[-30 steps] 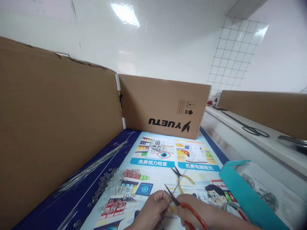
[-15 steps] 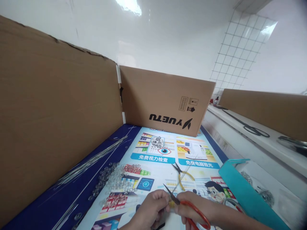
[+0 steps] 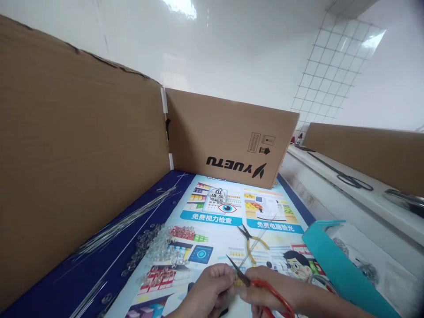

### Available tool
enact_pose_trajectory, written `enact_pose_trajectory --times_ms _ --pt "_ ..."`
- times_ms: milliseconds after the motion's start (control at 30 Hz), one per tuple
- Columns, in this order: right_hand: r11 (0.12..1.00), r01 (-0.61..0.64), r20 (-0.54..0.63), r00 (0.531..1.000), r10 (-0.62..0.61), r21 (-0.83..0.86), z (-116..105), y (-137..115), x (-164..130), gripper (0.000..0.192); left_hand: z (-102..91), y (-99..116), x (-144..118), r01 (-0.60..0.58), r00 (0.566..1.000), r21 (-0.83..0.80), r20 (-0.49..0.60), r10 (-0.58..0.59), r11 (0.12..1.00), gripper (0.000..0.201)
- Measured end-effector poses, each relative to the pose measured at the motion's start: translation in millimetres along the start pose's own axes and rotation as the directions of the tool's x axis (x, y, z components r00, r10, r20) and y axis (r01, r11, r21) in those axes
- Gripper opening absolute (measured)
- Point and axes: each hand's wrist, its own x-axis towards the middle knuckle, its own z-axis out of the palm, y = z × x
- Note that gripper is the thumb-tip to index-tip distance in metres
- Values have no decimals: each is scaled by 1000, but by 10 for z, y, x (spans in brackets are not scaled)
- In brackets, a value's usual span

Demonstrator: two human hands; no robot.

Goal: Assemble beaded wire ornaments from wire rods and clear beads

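Cardboard panels point(image 3: 82, 145) wall the left and far edges of the tabletop, the far one printed YUETU; a second cardboard strip point(image 3: 364, 150) stands on the white ledge to the right, where black scissors point(image 3: 351, 180) lie. A printed poster point(image 3: 228, 221) covers the tabletop inside a dark blue border. A teal box lid point(image 3: 334, 265) leans at the right edge over a clear tray whose contents are too blurred to name. Thin wire rods point(image 3: 129, 216) lie in a bundle along the left edge, with a scatter of clear beads point(image 3: 159, 249) just beside them toward the centre. Yellow-handled pliers point(image 3: 253, 240) rest on the poster, apart from both hands. At the near edge, the left hand point(image 3: 212, 293) is closed in a pinch on a small yellow piece point(image 3: 236, 282), which appears to sit on a thin wire; the detail is too small to confirm. The right hand point(image 3: 265, 293) is closed around red-handled pliers point(image 3: 261, 289), their dark pointed tip point(image 3: 236, 271) touching or just above that piece. In judgement, good practice here is a steady left pinch, the tip working close to the fingers, and only light pressure.
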Motion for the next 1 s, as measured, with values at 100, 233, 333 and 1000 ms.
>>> enact_pose_trajectory --times_ms 100,233,333,1000 --pt "999 27 13 1000 -26 -39 -9 -65 -40 40 16 10 -5 -12 1000 28 -14 12 1000 22" --pt "999 30 11 1000 -29 -36 -23 -57 -52 40 41 36 -30 -12 1000 1 6 12 1000 17" --pt "998 37 21 999 -36 -42 -29 -35 -46 41 39 43 -38 -10 1000 -13 14 10 1000 15" --pt "971 -231 -25 972 233 62 97 73 282 17 -32 -42 49 -25 999 30 -44 26 999 10"
